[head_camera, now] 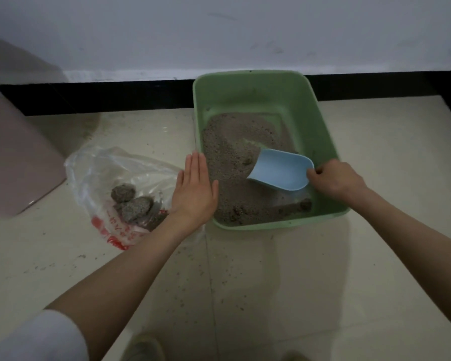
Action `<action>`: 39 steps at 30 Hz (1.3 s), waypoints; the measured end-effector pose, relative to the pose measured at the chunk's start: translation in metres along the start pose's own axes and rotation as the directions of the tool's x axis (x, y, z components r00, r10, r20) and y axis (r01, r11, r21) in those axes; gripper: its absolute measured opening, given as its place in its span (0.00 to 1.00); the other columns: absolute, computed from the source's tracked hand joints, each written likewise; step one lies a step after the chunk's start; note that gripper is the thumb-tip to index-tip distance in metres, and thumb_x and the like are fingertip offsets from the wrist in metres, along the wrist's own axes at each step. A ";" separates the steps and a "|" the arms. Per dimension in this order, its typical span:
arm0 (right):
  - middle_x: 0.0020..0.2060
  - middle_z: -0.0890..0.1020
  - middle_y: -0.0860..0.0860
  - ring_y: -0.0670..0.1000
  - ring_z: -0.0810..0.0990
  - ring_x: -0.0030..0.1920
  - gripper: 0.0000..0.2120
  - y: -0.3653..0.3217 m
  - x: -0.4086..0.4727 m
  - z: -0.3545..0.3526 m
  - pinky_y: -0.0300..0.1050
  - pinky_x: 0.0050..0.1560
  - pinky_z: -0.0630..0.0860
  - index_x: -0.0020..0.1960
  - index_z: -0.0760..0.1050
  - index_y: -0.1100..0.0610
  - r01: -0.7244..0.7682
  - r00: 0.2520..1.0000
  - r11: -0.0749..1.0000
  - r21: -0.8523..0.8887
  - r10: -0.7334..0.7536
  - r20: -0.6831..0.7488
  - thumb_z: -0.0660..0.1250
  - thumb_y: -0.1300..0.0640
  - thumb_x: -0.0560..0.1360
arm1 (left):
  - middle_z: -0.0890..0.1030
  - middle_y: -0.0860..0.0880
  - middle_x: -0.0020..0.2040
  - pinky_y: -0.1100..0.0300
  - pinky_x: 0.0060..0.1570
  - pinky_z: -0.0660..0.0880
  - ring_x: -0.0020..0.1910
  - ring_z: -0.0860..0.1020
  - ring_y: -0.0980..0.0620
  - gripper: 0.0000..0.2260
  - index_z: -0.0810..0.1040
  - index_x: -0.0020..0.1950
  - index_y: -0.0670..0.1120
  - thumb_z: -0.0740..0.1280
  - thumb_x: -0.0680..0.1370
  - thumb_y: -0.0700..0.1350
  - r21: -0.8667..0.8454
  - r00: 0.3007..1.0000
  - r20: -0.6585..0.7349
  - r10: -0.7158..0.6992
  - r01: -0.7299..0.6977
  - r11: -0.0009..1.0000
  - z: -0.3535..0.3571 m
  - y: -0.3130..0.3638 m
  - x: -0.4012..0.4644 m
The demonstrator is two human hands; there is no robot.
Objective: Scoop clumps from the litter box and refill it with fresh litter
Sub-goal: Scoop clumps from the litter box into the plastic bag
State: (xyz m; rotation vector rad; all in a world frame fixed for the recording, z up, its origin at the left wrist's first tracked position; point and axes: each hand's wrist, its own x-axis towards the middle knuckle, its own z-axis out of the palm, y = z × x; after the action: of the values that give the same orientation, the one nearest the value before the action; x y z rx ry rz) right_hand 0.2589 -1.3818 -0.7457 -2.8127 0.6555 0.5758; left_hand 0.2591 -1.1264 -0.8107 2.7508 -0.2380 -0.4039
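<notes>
A green plastic litter box (323,121), rectangular with rounded corners and smooth sloping walls, sits on a pale glossy tile floor (271,282) with its long axis running from near to far, its far end against a black baseboard (115,97) below a white wall (219,29). Coarse grey-brown litter (227,157) lies unevenly inside, heaped toward the left wall, with bare green bottom showing at the far right. A pale blue plastic scoop (280,169), smooth and trough-shaped, lies in the box near its right wall, its open mouth pointing left and far into the litter, its long axis slanting from near right to far left. The right hand (335,179) is curled closed, fingers gripping the scoop's rounded near end. The left hand (194,190) is flat and open, fingers straight and pressed together, thumb out, held over the box's left rim; whether it touches the rim cannot be told. Left of the box, a crinkled clear plastic bag (110,173) with red print lies on the floor, holding rough grey clumps (132,203). Loose grains dot the tiles.
</notes>
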 end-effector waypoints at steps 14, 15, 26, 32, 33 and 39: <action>0.45 0.82 0.61 0.60 0.81 0.45 0.17 -0.015 0.027 0.032 0.50 0.47 0.78 0.47 0.77 0.65 0.002 0.998 0.987 0.159 -0.012 0.061 0.58 0.51 0.76 | 0.36 0.44 0.76 0.52 0.74 0.39 0.74 0.35 0.50 0.28 0.37 0.75 0.41 0.47 0.81 0.49 0.124 0.995 -0.093 0.029 -0.018 0.992 0.006 0.002 0.003; 0.45 0.82 0.61 0.60 0.81 0.45 0.18 -0.018 0.028 0.034 0.50 0.47 0.78 0.47 0.77 0.65 0.019 0.997 0.986 0.163 -0.031 0.069 0.58 0.51 0.76 | 0.36 0.44 0.76 0.51 0.74 0.39 0.74 0.35 0.50 0.28 0.37 0.75 0.41 0.47 0.81 0.49 0.122 0.995 -0.093 0.027 -0.015 0.992 0.006 0.002 0.003; 0.30 0.73 0.58 0.57 0.73 0.34 0.19 -0.048 0.039 0.057 0.44 0.34 0.68 0.32 0.70 0.63 0.144 0.982 0.966 0.216 -0.166 0.085 0.59 0.53 0.77 | 0.34 0.45 0.75 0.51 0.74 0.38 0.74 0.35 0.51 0.28 0.35 0.74 0.42 0.46 0.81 0.49 0.120 0.996 -0.090 0.008 0.002 0.993 0.008 0.002 0.003; 0.24 0.67 0.55 0.53 0.65 0.27 0.21 -0.037 0.039 0.067 0.42 0.27 0.58 0.28 0.64 0.59 0.171 0.979 0.953 0.249 -0.193 0.066 0.59 0.55 0.78 | 0.35 0.46 0.75 0.51 0.73 0.38 0.74 0.35 0.52 0.28 0.36 0.75 0.42 0.47 0.81 0.49 0.099 0.994 -0.110 0.015 -0.004 0.995 0.010 0.002 0.003; 0.23 0.66 0.54 0.52 0.64 0.26 0.21 -0.033 0.038 0.067 0.42 0.27 0.56 0.27 0.63 0.58 0.178 0.978 0.952 0.247 -0.199 0.063 0.59 0.55 0.78 | 0.35 0.46 0.75 0.51 0.73 0.38 0.74 0.35 0.53 0.28 0.37 0.75 0.42 0.47 0.81 0.49 0.099 0.993 -0.113 0.015 -0.004 0.995 0.010 0.001 0.003; 0.29 0.71 0.57 0.55 0.69 0.33 0.16 -0.034 0.036 0.053 0.43 0.31 0.60 0.36 0.70 0.62 0.298 0.949 0.937 0.182 -0.311 0.045 0.57 0.55 0.79 | 0.37 0.46 0.76 0.51 0.73 0.38 0.75 0.37 0.52 0.27 0.38 0.75 0.42 0.48 0.81 0.48 0.085 0.991 -0.130 0.021 -0.010 0.996 0.011 0.000 0.003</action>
State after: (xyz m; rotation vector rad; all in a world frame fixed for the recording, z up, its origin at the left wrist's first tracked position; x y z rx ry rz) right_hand 0.2874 -1.3511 -0.8055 -2.6408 0.2330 0.5308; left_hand 0.2586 -1.1307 -0.8217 2.8428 -0.2478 -0.2130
